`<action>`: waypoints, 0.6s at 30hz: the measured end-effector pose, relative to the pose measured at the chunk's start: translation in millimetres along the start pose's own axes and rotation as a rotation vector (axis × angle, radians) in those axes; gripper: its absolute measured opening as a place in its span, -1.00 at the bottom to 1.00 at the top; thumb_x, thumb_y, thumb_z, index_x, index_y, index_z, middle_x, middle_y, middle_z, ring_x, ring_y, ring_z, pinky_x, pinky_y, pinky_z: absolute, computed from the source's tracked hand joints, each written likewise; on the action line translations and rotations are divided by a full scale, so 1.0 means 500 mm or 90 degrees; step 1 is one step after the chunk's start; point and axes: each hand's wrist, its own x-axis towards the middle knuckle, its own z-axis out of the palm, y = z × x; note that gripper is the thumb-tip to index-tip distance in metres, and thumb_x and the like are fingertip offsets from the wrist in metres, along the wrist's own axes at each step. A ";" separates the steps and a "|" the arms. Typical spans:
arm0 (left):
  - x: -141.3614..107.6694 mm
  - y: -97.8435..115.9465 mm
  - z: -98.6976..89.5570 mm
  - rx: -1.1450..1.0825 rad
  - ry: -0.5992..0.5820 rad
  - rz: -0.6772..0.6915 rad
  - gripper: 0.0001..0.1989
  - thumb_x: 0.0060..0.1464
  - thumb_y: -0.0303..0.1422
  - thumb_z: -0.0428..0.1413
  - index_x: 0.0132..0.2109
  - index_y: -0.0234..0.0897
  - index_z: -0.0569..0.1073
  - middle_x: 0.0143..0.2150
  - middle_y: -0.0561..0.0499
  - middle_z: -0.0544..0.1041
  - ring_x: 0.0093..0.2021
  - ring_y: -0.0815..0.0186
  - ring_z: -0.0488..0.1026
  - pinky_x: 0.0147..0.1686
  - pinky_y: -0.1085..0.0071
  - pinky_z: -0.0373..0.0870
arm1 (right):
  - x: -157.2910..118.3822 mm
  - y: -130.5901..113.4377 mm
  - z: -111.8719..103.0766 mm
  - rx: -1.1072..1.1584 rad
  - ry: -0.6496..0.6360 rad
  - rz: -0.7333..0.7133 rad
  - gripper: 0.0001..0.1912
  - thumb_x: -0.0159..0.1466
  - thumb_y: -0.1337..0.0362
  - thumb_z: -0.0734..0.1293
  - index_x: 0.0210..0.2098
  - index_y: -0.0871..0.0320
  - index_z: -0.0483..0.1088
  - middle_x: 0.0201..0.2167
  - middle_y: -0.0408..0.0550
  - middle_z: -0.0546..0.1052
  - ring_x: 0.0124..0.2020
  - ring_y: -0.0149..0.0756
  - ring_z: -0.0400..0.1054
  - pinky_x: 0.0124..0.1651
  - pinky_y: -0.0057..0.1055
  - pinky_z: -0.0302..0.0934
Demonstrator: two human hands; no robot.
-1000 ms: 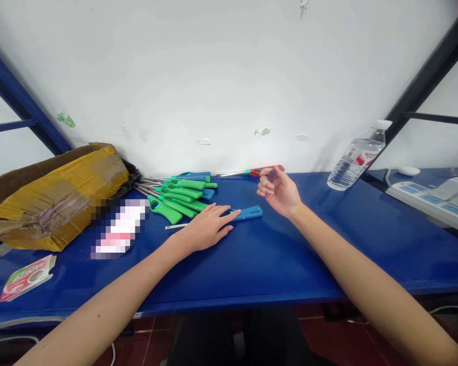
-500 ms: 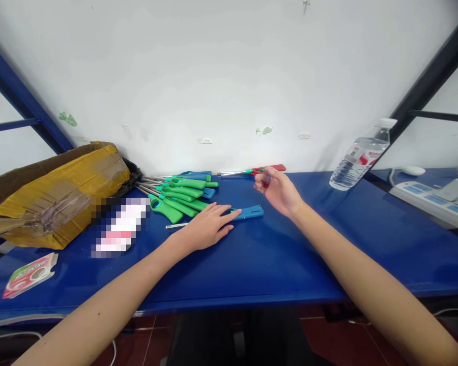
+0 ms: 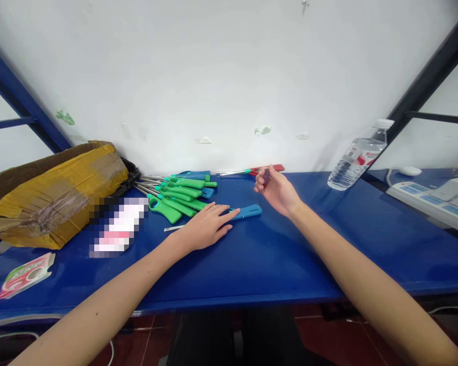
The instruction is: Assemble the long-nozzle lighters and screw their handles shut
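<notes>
Blue lighter [image 3: 248, 211] under left hand [image 3: 209, 227]

Far left: red-and-green card [image 3: 26, 274]; taped carton [image 3: 95, 175]. Next: heap of green and blue lighters [image 3: 181, 192]. Centre: left fingers extended, slightly apart, laid across lighter flat on blue tabletop [image 3: 259, 269]. Beyond handle end: right hand [image 3: 282, 193], raised, fingers closed around small dark-handled tool [image 3: 266, 174]; red lighter [image 3: 278, 168] behind. Far right: water bottle [image 3: 356, 161]; white power strip [image 3: 423, 201].

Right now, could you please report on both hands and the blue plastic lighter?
Left hand laid across blue plastic lighter. Right hand gripping small dark-handled tool. Green plastic lighters piled just beyond left hand.
</notes>
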 end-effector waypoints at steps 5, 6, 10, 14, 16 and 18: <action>0.000 0.003 -0.003 0.020 -0.019 -0.004 -0.53 0.40 -0.27 -0.15 0.39 -0.15 0.16 0.32 -0.18 0.30 0.31 0.08 0.25 0.34 -0.01 0.07 | -0.002 0.002 0.000 -0.018 0.027 -0.006 -0.70 0.12 -0.01 0.48 -0.41 0.09 0.46 -0.33 -0.10 0.50 -0.34 -0.35 0.35 -0.24 -0.38 0.28; 0.001 0.004 -0.004 0.025 -0.024 -0.007 -0.52 0.40 -0.27 -0.15 0.39 -0.16 0.16 0.32 -0.19 0.30 0.32 0.08 0.25 0.34 -0.01 0.07 | -0.003 0.002 0.000 -0.013 0.031 -0.005 -0.71 0.10 0.02 0.50 -0.42 0.09 0.46 -0.30 -0.10 0.52 -0.30 -0.33 0.38 -0.21 -0.37 0.29; 0.002 0.006 -0.004 0.021 -0.020 -0.011 -0.53 0.40 -0.30 -0.16 0.38 -0.19 0.20 0.31 -0.20 0.31 0.31 0.06 0.25 0.32 -0.02 0.10 | -0.006 0.001 0.004 0.024 0.048 -0.001 -0.76 0.03 0.12 0.52 -0.49 0.07 0.43 -0.25 -0.10 0.57 -0.17 -0.26 0.42 -0.11 -0.35 0.31; 0.000 0.004 -0.001 0.025 -0.010 -0.007 -0.53 0.39 -0.37 -0.19 0.38 -0.19 0.20 0.31 -0.21 0.32 0.30 0.05 0.25 0.31 -0.03 0.11 | -0.008 -0.008 0.002 0.039 0.028 0.028 -0.84 0.09 0.15 0.44 -0.47 0.06 0.41 -0.32 -0.10 0.56 -0.24 -0.25 0.42 -0.16 -0.32 0.30; -0.001 0.003 0.001 0.029 -0.011 -0.005 -0.51 0.38 -0.41 -0.19 0.38 -0.19 0.18 0.31 -0.21 0.31 0.30 0.05 0.25 0.31 -0.03 0.11 | -0.008 -0.013 0.001 0.032 -0.001 0.036 -0.87 0.15 0.15 0.39 -0.43 0.05 0.43 -0.40 -0.11 0.52 -0.32 -0.27 0.38 -0.21 -0.31 0.29; -0.001 0.001 0.003 0.025 -0.012 -0.006 -0.50 0.36 -0.44 -0.19 0.39 -0.19 0.18 0.31 -0.22 0.31 0.31 0.04 0.25 0.31 -0.03 0.11 | -0.009 -0.016 0.001 0.031 -0.021 0.035 -0.87 0.18 0.15 0.37 -0.42 0.06 0.44 -0.52 -0.14 0.42 -0.42 -0.31 0.30 -0.25 -0.31 0.27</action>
